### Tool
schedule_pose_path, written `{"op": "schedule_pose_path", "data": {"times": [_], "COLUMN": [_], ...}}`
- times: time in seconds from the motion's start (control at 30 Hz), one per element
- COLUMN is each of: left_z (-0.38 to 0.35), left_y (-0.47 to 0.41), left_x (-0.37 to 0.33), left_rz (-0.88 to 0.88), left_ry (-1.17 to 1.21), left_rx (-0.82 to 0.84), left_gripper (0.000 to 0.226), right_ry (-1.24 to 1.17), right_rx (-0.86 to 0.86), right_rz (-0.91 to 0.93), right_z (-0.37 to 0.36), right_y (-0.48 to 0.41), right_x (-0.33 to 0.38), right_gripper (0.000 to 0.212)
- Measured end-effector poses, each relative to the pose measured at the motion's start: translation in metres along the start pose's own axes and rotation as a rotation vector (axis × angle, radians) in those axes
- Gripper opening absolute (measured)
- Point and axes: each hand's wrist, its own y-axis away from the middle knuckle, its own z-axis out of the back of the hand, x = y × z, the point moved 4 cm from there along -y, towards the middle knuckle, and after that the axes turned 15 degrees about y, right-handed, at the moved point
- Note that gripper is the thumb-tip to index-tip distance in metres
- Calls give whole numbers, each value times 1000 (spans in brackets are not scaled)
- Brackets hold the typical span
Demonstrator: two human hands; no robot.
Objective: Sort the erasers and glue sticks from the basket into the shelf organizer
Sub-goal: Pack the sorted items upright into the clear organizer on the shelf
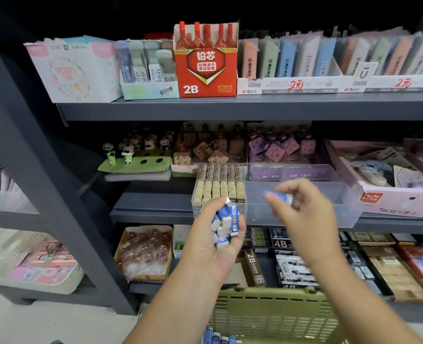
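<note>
My left hand point(212, 242) grips a bunch of several blue-and-white erasers point(226, 223), palm up, in front of the middle shelf. My right hand point(302, 209) pinches a single blue-and-white eraser point(278, 195) just above the front of a clear plastic organizer tray point(304, 214) on the middle shelf. The tray's bottom looks bare under the hand. An olive-green basket point(275, 311) sits below my arms, with more blue erasers point(220, 337) at its bottom edge. No glue sticks are identifiable.
A clear box of beige and brown erasers point(219, 187) stands left of the tray. A pink box point(391, 192) sits to its right. The top shelf carries a red 2B lead box point(206, 68). A beige basket point(31, 261) rests at lower left.
</note>
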Motion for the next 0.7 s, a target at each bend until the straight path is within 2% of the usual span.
{"op": "schedule_pose_path", "data": {"times": [0.13,0.2,0.27,0.37,0.7], "left_z": [0,-1,-1,0,4], "left_y": [-1,-1,-3,-4,-8], "left_x": [1,1,1,0,-3], "left_rz": [19,21,17,14,20], "left_ry": [11,17,16,13,2], "left_rx": [-7,-8,-11,-11,-2], "left_gripper": [18,18,19,19,23], "right_ry": [263,391,598,836,868], "right_rx": [230,353,390,396,441], "right_rz": [-32,23,141,277,380], "right_z": [1,-11,-23,-34,-62], "right_y": [-73,-91,-102,-110,-114], "right_x": [-16,-24,-26,-24,-30], "right_gripper": [16,13,7,12,5]}}
